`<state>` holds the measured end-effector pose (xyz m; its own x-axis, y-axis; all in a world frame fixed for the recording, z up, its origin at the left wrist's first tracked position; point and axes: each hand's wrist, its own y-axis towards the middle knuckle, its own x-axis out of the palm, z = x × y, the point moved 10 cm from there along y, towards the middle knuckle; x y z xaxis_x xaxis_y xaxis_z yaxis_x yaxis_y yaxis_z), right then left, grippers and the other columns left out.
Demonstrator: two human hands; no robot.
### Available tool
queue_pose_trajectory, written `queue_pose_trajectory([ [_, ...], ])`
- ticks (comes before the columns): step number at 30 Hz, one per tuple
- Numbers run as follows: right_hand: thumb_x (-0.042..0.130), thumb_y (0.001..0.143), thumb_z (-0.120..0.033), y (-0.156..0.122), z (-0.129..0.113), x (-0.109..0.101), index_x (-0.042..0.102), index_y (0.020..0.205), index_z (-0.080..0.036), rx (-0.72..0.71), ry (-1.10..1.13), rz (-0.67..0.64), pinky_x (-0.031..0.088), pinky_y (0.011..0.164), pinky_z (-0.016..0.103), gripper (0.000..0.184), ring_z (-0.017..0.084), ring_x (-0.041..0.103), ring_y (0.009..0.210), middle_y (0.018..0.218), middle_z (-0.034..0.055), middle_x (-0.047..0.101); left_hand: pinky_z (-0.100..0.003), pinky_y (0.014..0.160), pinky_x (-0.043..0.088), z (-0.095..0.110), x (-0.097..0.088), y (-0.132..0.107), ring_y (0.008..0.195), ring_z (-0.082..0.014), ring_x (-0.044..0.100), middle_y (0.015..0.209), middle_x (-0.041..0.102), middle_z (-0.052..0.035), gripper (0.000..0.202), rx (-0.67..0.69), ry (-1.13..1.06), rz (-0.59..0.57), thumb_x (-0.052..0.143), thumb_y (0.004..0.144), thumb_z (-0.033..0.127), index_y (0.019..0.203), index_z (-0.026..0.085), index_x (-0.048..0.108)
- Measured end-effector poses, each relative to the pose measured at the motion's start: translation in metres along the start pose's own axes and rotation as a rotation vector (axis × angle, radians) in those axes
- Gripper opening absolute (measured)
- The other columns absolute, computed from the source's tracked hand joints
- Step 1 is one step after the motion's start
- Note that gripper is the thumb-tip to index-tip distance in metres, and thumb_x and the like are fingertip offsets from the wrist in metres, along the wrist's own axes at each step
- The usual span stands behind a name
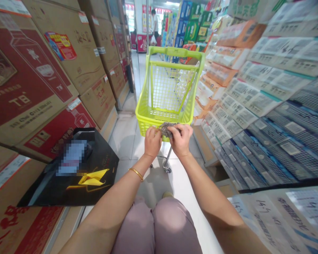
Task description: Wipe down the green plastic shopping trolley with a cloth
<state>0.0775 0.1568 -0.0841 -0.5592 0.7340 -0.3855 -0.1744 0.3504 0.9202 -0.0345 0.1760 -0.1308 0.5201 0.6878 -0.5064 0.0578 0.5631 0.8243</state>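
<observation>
A lime-green shopping cart (159, 120) with a mesh plastic basket stands right in front of my knees. At the near edge of its basket, my left hand (153, 141) is closed, fingers curled over the rim. Just to the right, my right hand (181, 138) pinches a crumpled grey-brown cloth (167, 129) and presses it against the same rim. The cloth reaches across toward my left fingertips; whether they touch it is hard to tell. A gold bangle (136, 174) circles my left wrist.
Stacked cardboard cartons (95, 88) line the left side, with a black bag (103, 155) lying against them. On the right rise piles of wrapped paper packs (278, 74). The tiled floor (128, 132) runs down the aisle; a person (154, 26) is far ahead.
</observation>
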Motion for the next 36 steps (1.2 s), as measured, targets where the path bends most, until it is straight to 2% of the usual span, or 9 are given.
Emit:
queue_pose_trajectory([
  [3, 0.052, 0.086, -0.019, -0.004, -0.006, -0.001, 0.066, 0.093, -0.029, -0.051, -0.065, 0.038, 0.037, 0.088, 0.035, 0.018, 0.019, 0.042, 0.093, 0.093, 0.0033, 0.055, -0.04, 0.088, 0.046, 0.002, -0.004, 0.001, 0.097, -0.0233, 0.048, 0.088, 0.054, -0.0065, 0.012, 0.014, 0.009, 0.012, 0.052, 0.084, 0.013, 0.076, 0.019, 0.057],
  [5, 0.053, 0.086, -0.016, -0.012, -0.011, 0.007, 0.066, 0.093, -0.029, -0.112, -0.069, 0.012, 0.037, 0.085, 0.033, 0.02, 0.018, 0.041, 0.091, 0.092, 0.0028, 0.056, -0.04, 0.086, 0.046, 0.003, -0.005, 0.002, 0.093, -0.0232, 0.047, 0.086, 0.053, -0.0065, 0.014, 0.013, 0.021, 0.003, 0.051, 0.084, 0.014, 0.073, 0.02, 0.056],
  [8, 0.054, 0.085, -0.015, -0.031, -0.008, 0.021, 0.066, 0.094, -0.029, -0.116, -0.067, -0.059, 0.036, 0.083, 0.033, 0.02, 0.018, 0.04, 0.089, 0.091, 0.0033, 0.057, -0.04, 0.085, 0.046, 0.004, -0.006, 0.003, 0.091, -0.0233, 0.047, 0.084, 0.054, -0.007, 0.015, 0.021, 0.027, -0.008, 0.05, 0.083, 0.011, 0.072, 0.019, 0.057],
  [14, 0.054, 0.084, -0.014, -0.073, 0.007, 0.045, 0.067, 0.096, -0.026, -0.048, -0.059, -0.21, 0.036, 0.084, 0.033, 0.021, 0.019, 0.039, 0.092, 0.091, 0.0055, 0.057, -0.041, 0.091, 0.044, 0.004, -0.006, 0.004, 0.096, -0.0229, 0.049, 0.089, 0.059, -0.0069, 0.018, 0.019, 0.003, -0.001, 0.05, 0.084, 0.008, 0.088, 0.019, 0.063],
  [19, 0.055, 0.082, -0.012, -0.1, 0.013, 0.059, 0.067, 0.096, -0.026, -0.047, -0.05, -0.354, 0.036, 0.084, 0.032, 0.023, 0.019, 0.039, 0.094, 0.093, 0.005, 0.057, -0.04, 0.091, 0.044, 0.006, -0.008, 0.004, 0.096, -0.022, 0.05, 0.088, 0.06, -0.007, 0.016, 0.023, -0.004, 0.025, 0.049, 0.087, 0.011, 0.088, 0.018, 0.064],
  [24, 0.054, 0.085, -0.015, -0.082, 0.011, 0.039, 0.066, 0.095, -0.024, -0.046, -0.015, -0.225, 0.037, 0.085, 0.032, 0.018, 0.019, 0.04, 0.095, 0.093, 0.0052, 0.057, -0.04, 0.092, 0.044, 0.005, -0.007, 0.003, 0.099, -0.0225, 0.051, 0.089, 0.06, -0.0066, 0.015, 0.014, 0.027, 0.008, 0.05, 0.087, 0.012, 0.089, 0.018, 0.064],
  [31, 0.052, 0.086, -0.02, -0.02, 0.012, 0.002, 0.065, 0.094, -0.028, 0.026, -0.025, -0.037, 0.037, 0.09, 0.037, 0.016, 0.019, 0.043, 0.095, 0.092, 0.0042, 0.055, -0.041, 0.091, 0.046, 0.007, -0.01, 0.002, 0.098, -0.0235, 0.05, 0.088, 0.058, -0.0071, 0.013, 0.026, 0.041, 0.022, 0.052, 0.085, 0.012, 0.088, 0.019, 0.062],
  [34, 0.052, 0.086, -0.021, -0.006, 0.013, -0.004, 0.065, 0.096, -0.028, 0.068, -0.01, -0.007, 0.036, 0.092, 0.038, 0.018, 0.02, 0.043, 0.097, 0.095, 0.0046, 0.055, -0.042, 0.092, 0.045, 0.006, -0.009, 0.002, 0.099, -0.0244, 0.049, 0.09, 0.058, -0.0079, 0.015, 0.011, 0.024, -0.001, 0.052, 0.084, 0.012, 0.093, 0.019, 0.062],
  [36, 0.052, 0.085, -0.019, -0.008, 0.01, -0.001, 0.065, 0.096, -0.029, 0.051, -0.013, -0.017, 0.036, 0.092, 0.038, 0.02, 0.02, 0.042, 0.097, 0.094, 0.0043, 0.055, -0.043, 0.092, 0.045, 0.004, -0.008, 0.001, 0.099, -0.0249, 0.049, 0.091, 0.058, -0.0084, 0.014, 0.002, 0.017, -0.016, 0.052, 0.084, 0.012, 0.092, 0.019, 0.061],
])
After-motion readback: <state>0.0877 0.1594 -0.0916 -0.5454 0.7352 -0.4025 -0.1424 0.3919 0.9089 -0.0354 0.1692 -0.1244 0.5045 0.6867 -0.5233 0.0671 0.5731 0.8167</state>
